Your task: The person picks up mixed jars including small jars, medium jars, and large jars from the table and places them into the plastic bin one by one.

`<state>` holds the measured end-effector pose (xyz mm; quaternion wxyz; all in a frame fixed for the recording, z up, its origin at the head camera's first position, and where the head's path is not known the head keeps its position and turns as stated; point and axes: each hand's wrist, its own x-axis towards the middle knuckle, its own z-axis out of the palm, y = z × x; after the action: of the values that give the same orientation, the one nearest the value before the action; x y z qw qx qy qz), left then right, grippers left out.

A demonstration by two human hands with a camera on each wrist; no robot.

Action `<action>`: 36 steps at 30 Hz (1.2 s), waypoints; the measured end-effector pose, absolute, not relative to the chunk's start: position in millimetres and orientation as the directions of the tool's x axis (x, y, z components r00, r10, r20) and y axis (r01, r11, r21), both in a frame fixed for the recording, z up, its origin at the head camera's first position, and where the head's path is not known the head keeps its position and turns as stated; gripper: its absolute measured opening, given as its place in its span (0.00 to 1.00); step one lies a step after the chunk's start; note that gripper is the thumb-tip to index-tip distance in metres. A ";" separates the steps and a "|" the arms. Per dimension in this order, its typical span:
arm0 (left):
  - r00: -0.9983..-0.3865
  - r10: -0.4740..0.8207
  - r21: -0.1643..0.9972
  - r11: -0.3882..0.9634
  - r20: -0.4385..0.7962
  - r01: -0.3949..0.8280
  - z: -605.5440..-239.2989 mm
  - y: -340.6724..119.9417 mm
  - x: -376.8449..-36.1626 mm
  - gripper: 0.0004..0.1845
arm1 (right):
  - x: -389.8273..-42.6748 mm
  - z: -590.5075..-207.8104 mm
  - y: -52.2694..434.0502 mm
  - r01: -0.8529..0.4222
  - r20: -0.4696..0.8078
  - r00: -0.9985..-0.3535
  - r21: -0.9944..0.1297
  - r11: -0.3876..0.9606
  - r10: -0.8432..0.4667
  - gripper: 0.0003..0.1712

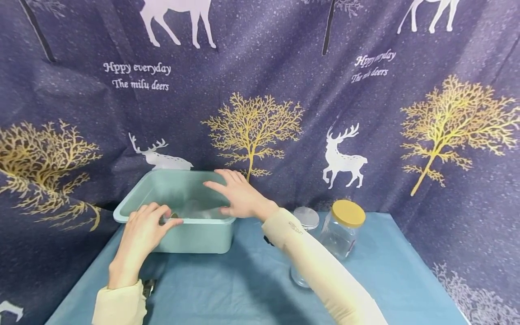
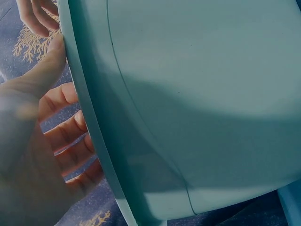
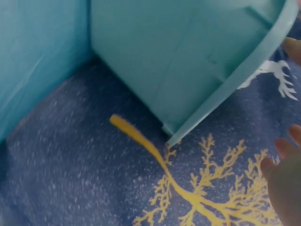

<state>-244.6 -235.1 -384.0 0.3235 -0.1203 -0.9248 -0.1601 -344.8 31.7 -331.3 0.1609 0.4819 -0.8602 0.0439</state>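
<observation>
A pale green plastic bin [image 1: 195, 237] stands at the back left of the table. My left hand [image 1: 144, 225] is over its front rim, fingers loosely bent and thumb apart from them. In the left wrist view the fingertips [image 2: 77, 127] pass behind the rim [image 2: 89, 108]. My right hand [image 1: 241, 196] hovers by the bin's right end, fingers spread and nothing between them. Inside the bin a clear object [image 1: 195, 207] shows faintly, with a small gold-coloured bit [image 1: 174, 215] near my left thumb; the rest is hidden by the front wall.
To the right stands a clear jar [image 1: 339, 237] with a yellow lid. A clear jar with a silver lid [image 1: 306, 217] is partly hidden behind my right forearm. A dark patterned cloth [image 1: 268, 67] hangs behind the blue-covered table [image 1: 203, 289].
</observation>
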 end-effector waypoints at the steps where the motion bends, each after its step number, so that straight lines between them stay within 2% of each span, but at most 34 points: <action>1: -0.763 0.117 0.221 0.919 0.635 0.325 -384.0 -235.3 -244.4 0.16 | -343.0 -331.7 33.4 -0.845 0.335 -0.485 0.059 0.531 -0.808 0.44; 7: -0.771 0.103 0.240 0.917 0.629 0.318 -382.7 -236.0 -244.3 0.16 | -326.5 -329.9 47.9 -0.836 0.459 -0.519 -0.095 0.541 -0.721 0.37; 10: -0.769 0.100 0.239 0.918 0.631 0.315 -381.8 -236.0 -245.5 0.16 | -315.8 -329.4 60.0 -0.827 0.505 -0.532 -0.136 0.545 -0.680 0.35; 20: -0.762 0.113 0.222 0.921 0.638 0.322 -386.0 -235.4 -246.3 0.16 | -273.7 -335.0 124.3 -0.774 0.624 -0.606 -0.319 0.547 -0.494 0.35; 29: -0.758 0.129 0.206 0.921 0.639 0.330 -385.5 -237.5 -245.5 0.16 | -245.3 -354.3 182.5 -0.693 0.655 -0.681 -0.432 0.577 -0.328 0.35; 36: -0.767 0.118 0.223 0.919 0.630 0.324 -384.9 -235.8 -243.6 0.16 | -230.7 -379.9 217.7 -0.587 0.618 -0.757 -0.499 0.638 -0.213 0.33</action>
<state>-243.6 -235.8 -384.9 0.3196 -0.1193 -0.9261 -0.1615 -230.7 217.7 -379.9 0.2612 0.2308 -0.8666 0.3572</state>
